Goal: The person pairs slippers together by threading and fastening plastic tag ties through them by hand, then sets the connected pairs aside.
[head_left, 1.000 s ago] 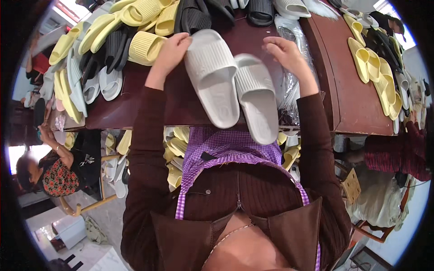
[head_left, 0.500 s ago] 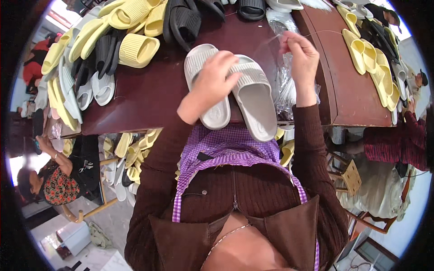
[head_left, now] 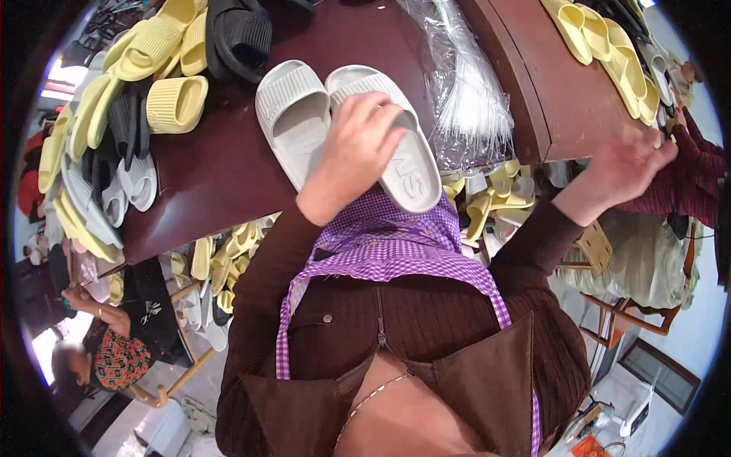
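Observation:
Two pale grey slide slippers lie side by side at the table's front edge, toes pointing away from me. My left hand (head_left: 356, 145) reaches over the gap between them, fingers curled at the strap of the right slipper (head_left: 411, 171). The wrist covers part of the left slipper (head_left: 293, 90). The fingertips are partly hidden, but the hand appears to grip the strap's edge. Out beyond the table's front edge, my right hand (head_left: 628, 167) is stretched to the right. Motion smears its fingers, so whether they hold anything does not show.
A clear plastic bag of white thin strands (head_left: 472, 107) lies right of the slippers. Yellow (head_left: 177, 105), black (head_left: 242, 34) and grey slippers pile up on the left. More yellow slippers (head_left: 620, 68) line the right-hand brown table (head_left: 582, 114). A co-worker (head_left: 114, 350) sits at left.
My right hand has swung outward to the right and nearer me from above the plastic bag, where it pinched a fine thread. The left hand stays over the slippers. The view has shifted.

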Demonstrator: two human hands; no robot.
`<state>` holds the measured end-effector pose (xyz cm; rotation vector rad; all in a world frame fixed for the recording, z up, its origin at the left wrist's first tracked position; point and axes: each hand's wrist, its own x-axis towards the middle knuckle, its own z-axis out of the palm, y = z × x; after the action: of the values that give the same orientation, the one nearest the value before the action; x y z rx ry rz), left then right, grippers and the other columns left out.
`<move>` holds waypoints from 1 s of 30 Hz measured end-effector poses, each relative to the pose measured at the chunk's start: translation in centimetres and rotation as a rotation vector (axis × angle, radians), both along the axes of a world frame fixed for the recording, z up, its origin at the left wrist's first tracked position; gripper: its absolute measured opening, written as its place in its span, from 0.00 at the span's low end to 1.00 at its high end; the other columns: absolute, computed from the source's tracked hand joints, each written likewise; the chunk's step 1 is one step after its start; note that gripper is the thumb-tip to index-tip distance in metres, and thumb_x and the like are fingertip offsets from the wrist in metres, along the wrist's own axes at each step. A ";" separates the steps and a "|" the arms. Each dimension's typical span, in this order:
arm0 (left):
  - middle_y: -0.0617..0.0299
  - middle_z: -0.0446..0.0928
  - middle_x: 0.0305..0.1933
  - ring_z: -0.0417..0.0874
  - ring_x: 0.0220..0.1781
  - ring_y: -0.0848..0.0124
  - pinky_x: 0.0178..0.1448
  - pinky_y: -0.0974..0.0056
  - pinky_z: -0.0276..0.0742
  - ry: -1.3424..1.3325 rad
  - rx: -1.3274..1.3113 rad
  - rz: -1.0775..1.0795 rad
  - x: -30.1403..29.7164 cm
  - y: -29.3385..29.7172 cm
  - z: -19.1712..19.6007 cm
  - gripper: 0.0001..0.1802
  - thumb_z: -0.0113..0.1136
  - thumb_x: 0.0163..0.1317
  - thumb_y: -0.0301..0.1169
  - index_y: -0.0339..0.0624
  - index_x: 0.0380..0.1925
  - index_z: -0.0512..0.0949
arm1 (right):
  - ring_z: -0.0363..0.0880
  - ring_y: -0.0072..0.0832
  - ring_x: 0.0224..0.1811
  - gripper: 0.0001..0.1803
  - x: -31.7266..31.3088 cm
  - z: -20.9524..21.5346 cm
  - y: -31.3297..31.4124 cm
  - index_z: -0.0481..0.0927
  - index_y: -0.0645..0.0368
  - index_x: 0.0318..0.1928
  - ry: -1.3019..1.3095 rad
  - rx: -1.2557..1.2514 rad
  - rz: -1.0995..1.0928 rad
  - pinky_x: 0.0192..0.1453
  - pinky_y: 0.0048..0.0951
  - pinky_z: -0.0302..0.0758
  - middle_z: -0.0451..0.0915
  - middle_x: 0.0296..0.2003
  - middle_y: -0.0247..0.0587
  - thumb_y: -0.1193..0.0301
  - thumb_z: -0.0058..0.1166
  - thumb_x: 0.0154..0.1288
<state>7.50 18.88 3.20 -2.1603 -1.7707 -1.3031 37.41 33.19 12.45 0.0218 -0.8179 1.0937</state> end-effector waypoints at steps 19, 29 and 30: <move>0.57 0.75 0.45 0.72 0.54 0.60 0.57 0.56 0.65 0.386 -0.223 -0.058 2.0 0.1 -2.6 0.08 0.60 0.51 0.27 0.38 0.32 0.78 | 0.76 0.40 0.38 0.14 -11.4 -11.5 -1.8 0.82 0.57 0.39 -1.822 0.659 -0.539 0.40 0.37 0.74 0.75 0.31 0.41 0.82 0.54 0.51; 0.56 0.74 0.39 0.72 0.49 0.61 0.54 0.58 0.66 0.350 -0.076 -0.076 -0.3 0.6 -2.1 0.07 0.60 0.47 0.29 0.38 0.28 0.77 | 0.77 0.36 0.37 0.08 -11.1 -9.3 -2.3 0.77 0.61 0.33 -1.475 0.455 -0.449 0.39 0.29 0.74 0.76 0.33 0.41 0.85 0.53 0.53; 0.56 0.74 0.39 0.73 0.49 0.61 0.54 0.58 0.66 0.344 -0.081 -0.087 -0.7 0.8 -2.1 0.07 0.61 0.48 0.29 0.38 0.28 0.77 | 0.78 0.34 0.37 0.07 -11.1 -9.0 -2.5 0.76 0.62 0.32 -1.366 0.385 -0.414 0.39 0.28 0.74 0.76 0.34 0.41 0.86 0.53 0.54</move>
<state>6.75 19.69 1.07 -2.3533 -1.6340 -0.8194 26.31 30.65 3.49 -0.6038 -2.1257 0.4164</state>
